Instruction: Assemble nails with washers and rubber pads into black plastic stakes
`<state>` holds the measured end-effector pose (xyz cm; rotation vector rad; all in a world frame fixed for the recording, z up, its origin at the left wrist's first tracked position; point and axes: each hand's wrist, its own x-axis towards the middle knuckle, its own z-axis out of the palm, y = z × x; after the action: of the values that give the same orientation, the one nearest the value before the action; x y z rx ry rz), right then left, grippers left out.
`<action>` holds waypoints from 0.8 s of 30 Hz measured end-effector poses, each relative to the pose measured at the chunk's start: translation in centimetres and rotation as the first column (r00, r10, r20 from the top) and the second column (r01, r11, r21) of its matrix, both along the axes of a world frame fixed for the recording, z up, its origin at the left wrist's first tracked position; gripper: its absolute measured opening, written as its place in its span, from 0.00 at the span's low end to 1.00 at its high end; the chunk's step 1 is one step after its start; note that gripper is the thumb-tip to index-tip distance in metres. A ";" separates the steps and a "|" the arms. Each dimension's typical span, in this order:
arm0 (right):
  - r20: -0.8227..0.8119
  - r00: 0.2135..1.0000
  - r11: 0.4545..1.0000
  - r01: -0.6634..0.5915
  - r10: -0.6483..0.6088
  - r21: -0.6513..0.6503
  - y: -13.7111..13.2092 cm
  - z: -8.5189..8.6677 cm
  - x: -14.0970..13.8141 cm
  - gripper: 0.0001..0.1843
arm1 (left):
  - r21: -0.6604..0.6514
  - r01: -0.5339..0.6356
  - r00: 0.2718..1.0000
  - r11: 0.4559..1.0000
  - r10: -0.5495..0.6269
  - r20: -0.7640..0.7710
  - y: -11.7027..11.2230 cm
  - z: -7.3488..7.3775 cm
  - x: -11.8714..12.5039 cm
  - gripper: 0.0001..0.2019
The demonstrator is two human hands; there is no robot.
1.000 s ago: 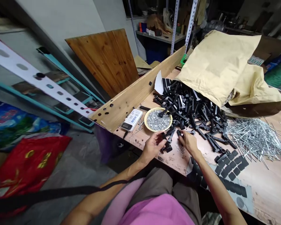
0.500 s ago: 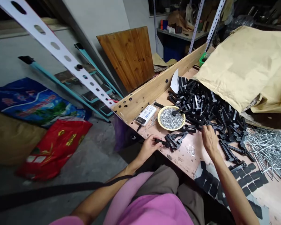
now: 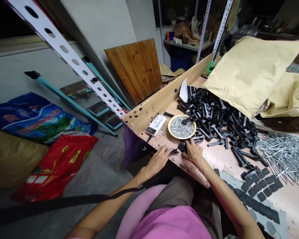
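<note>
My left hand (image 3: 159,160) is at the bench's front edge, its fingertips closed on the end of a small black plastic part (image 3: 174,151). Just to the right, my right hand (image 3: 194,153) curls its fingers over a few black plastic pieces (image 3: 182,146) lying on the bench; the hand partly hides them. Behind both hands stands a cream bowl (image 3: 170,132) full of small silvery metal pieces (image 3: 180,127), with a black part resting in it. A large heap of black plastic parts (image 3: 214,116) spreads beyond my right hand.
A pile of long metal bolts or pins (image 3: 286,152) lies on the right, near a grey sheet with black pads (image 3: 257,189). A white labelled device (image 3: 156,124) sits by the wooden rim (image 3: 159,101). A tan sack (image 3: 251,73) covers the back. A perforated post (image 3: 74,61) slants at left.
My right hand has moved left from the big heap to the small group of black parts beside my left hand. The camera view has shifted slightly.
</note>
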<state>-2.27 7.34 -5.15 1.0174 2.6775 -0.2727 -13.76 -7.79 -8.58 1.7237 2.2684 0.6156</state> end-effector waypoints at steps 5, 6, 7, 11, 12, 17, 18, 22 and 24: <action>-0.042 0.998 0.998 0.055 -0.054 0.020 0.0 -0.7 0.2 0.22 | 0.033 -0.098 0.985 0.995 0.092 0.149 0.4 -0.5 1.0 0.21; -0.062 0.996 0.998 0.061 -0.059 0.032 -0.1 -0.9 0.6 0.22 | 0.048 -0.145 0.961 0.988 0.129 0.246 0.5 -0.5 1.2 0.20; -0.083 0.994 0.996 0.069 -0.065 0.048 -0.1 -1.0 1.1 0.21 | 0.054 -0.198 0.919 0.979 0.167 0.357 0.7 -0.4 1.4 0.18; -0.203 0.977 0.982 0.097 -0.063 0.161 1.2 -0.9 4.2 0.22 | -0.003 -0.300 0.730 0.954 0.231 0.644 1.5 0.5 2.3 0.13; -0.227 0.972 0.976 0.106 -0.061 0.192 1.9 -0.7 5.0 0.22 | -0.036 -0.295 0.687 0.955 0.238 0.687 1.7 0.7 2.7 0.13; -0.278 0.960 0.934 0.130 -0.035 0.334 7.5 -1.1 8.8 0.23 | -0.153 -0.243 0.381 0.958 0.239 0.893 2.4 1.7 4.8 0.15; -0.292 0.956 0.927 0.127 -0.019 0.354 8.6 -1.5 9.2 0.25 | -0.140 -0.234 0.354 0.962 0.218 0.909 2.5 1.9 5.3 0.15; -0.312 0.948 0.918 0.178 -0.063 0.355 12.8 -3.2 10.1 0.31 | -0.131 -0.201 0.379 0.971 0.200 0.904 3.3 2.6 6.2 0.20; -0.298 0.948 0.916 0.217 -0.115 0.337 14.5 -3.7 10.1 0.33 | -0.154 -0.177 0.419 0.972 0.216 0.882 3.7 2.6 6.1 0.22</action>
<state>7.83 21.81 -8.86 1.4174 2.9635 0.0704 -7.62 -4.10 -6.01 0.7099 1.6146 1.1777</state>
